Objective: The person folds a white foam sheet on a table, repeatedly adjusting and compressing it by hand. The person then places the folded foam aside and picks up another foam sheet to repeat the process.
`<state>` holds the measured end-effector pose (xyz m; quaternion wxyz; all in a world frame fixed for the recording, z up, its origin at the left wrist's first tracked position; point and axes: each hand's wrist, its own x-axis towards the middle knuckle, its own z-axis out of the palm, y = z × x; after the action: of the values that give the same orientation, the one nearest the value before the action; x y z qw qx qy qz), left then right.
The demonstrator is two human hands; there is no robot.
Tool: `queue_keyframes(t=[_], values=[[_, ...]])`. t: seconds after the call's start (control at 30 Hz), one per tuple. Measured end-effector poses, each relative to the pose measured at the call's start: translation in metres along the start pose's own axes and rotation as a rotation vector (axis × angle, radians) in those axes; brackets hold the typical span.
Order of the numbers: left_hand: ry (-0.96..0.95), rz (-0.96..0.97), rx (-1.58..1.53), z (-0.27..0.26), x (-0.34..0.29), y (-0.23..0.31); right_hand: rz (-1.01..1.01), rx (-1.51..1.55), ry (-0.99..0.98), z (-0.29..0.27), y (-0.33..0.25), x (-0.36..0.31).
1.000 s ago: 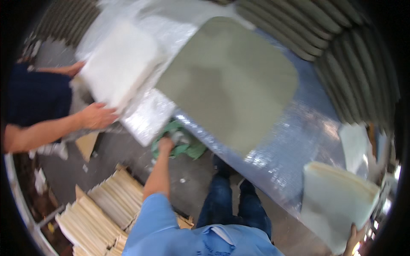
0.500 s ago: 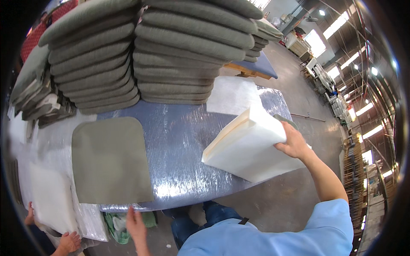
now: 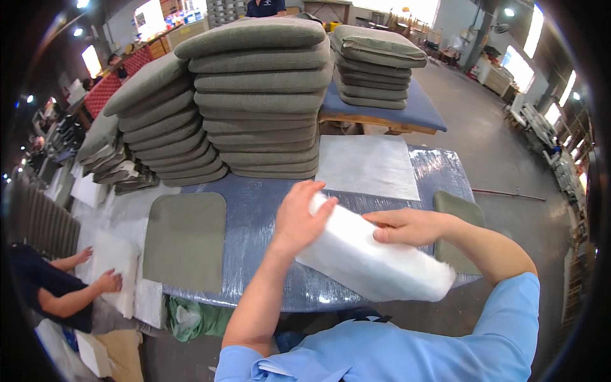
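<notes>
While the left hand [image 3: 299, 216] curls partway around one corner of a white pad [image 3: 382, 264], the right hand [image 3: 410, 227], half closed, holds its upper edge between thumb and fingers, over the near side of the blue table [image 3: 248, 219]. On the table's left part lies a grey-green panel [image 3: 184, 242]; stacked cushions [image 3: 261, 99] stand along its far side.

The left hand [image 3: 302, 216] holds a white pad [image 3: 375, 270] at its ten o'clock corner, the right hand [image 3: 407, 226] at its twelve o'clock edge. From the pad, on a blue table [image 3: 245, 223], a white sheet [image 3: 369, 165] lies at twelve, a tall stack of grey cushions [image 3: 261, 102] stands at eleven, and a flat grey piece [image 3: 184, 242] lies at nine.
</notes>
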<state>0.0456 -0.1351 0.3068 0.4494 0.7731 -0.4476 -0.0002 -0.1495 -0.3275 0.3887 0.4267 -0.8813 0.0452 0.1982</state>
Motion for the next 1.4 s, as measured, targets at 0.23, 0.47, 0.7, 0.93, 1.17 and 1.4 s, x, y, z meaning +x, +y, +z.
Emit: queue_keyframes(t=[0.23, 0.47, 0.7, 0.93, 1.17, 1.4], values=[[-0.175, -0.421, 0.099, 0.008, 0.026, 0.016, 0.012, 0.517, -0.021, -0.002, 0.058, 0.063], [0.397, -0.584, -0.844, 0.007, -0.012, -0.004, -0.091, 0.483, -0.106, 0.009, 0.054, 0.101], [0.395, -0.582, -0.803, 0.033, -0.034, 0.008, -0.188, 0.088, 0.164, 0.019, 0.009, 0.144], [0.302, -0.649, -0.581, 0.018, -0.032, 0.012, -0.069, 0.615, 0.067, 0.044, 0.027, 0.161], [0.288, -0.675, -0.584, 0.029, -0.021, 0.019, -0.462, 0.411, 0.223, 0.036, 0.030, 0.149], [0.710, -0.446, 0.261, 0.032, -0.033, 0.034, -0.228, 0.758, -0.284, 0.045, 0.068, 0.132]])
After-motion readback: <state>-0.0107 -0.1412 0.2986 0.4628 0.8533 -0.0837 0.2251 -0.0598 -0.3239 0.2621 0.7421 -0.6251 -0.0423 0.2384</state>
